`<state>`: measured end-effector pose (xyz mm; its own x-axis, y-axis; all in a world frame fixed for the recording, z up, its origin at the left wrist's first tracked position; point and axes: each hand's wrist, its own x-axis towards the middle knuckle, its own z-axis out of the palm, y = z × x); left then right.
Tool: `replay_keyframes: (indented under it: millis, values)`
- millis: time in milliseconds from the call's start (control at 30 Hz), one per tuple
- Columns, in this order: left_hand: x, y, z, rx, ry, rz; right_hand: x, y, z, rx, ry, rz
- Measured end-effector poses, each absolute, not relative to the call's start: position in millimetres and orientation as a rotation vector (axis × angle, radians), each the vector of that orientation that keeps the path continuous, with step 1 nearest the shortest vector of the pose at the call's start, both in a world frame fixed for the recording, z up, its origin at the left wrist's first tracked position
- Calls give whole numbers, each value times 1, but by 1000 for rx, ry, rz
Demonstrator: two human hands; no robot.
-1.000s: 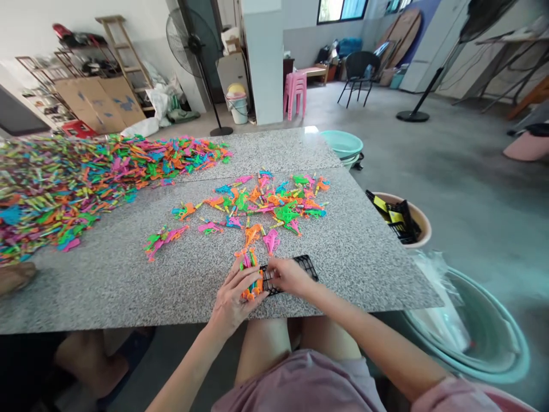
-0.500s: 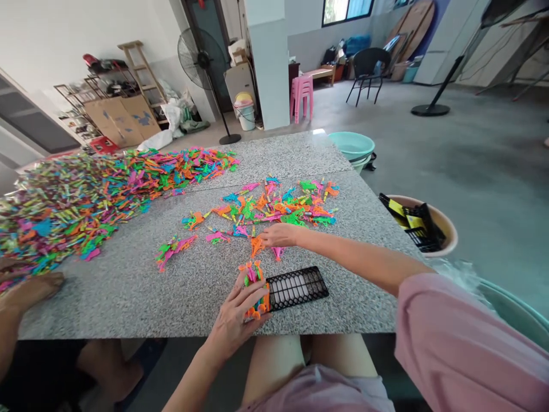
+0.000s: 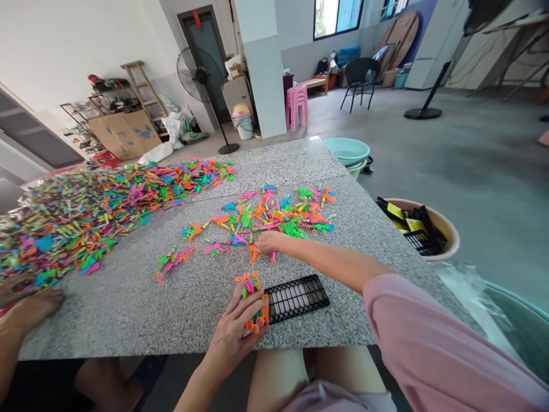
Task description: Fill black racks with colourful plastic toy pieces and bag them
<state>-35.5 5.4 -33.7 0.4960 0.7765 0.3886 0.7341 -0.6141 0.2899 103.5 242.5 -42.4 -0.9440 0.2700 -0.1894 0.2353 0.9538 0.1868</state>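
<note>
My left hand (image 3: 234, 329) curls around a row of small coloured plastic toy guns (image 3: 253, 284) with orange cup-shaped ends, packed in the left end of a black plastic basket (image 3: 318, 290). The basket lies on the speckled stone table close to its front edge. Further in, my right hand (image 3: 268, 241) is closed at an orange toy gun (image 3: 254, 253), its fingertips partly hidden by the hand. A pink toy gun (image 3: 273, 257) lies just below that wrist. Behind the hand spreads a loose group of toy guns (image 3: 294, 226) in orange, green, pink and blue.
A large heap of coloured toys (image 3: 86, 212) covers the table's left side. Another person's hand (image 3: 38, 309) rests beside it. Right of the table stand a tub of black baskets (image 3: 450, 240) and a turquoise basin (image 3: 347, 149). Clear plastic bags (image 3: 476, 292) lie at the right.
The camera view has tilted and shifted slightly. My right hand has moved a little left over the orange toy gun. My left hand keeps its hold at the basket.
</note>
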Motion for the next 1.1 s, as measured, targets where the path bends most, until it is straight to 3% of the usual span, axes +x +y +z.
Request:
replay_keyframes:
  millis: [200, 433, 633, 767, 867, 1000, 1100]
  values:
    - [-31, 6, -35, 2607, 1337, 819, 125, 252, -45, 449, 2893, 208]
    - [-33, 10, -39, 2641, 1301, 853, 131, 241, -45, 679, 2954, -125]
    - [-34, 7, -34, 2663, 1313, 749, 122, 234, -49, 660, 2908, 51]
    - [-30, 8, -20, 2726, 1372, 746, 134, 237, -46, 690, 2989, -52]
    - [-26, 10, -13, 2733, 1404, 795, 152, 221, -53, 1040, 3146, -409]
    - [-27, 12, -16, 2690, 1358, 753, 165, 162, -79, 1363, 3079, -1223]
    - [-30, 12, -23, 2675, 1364, 740, 159, 123, -92, 1502, 2997, -1483]
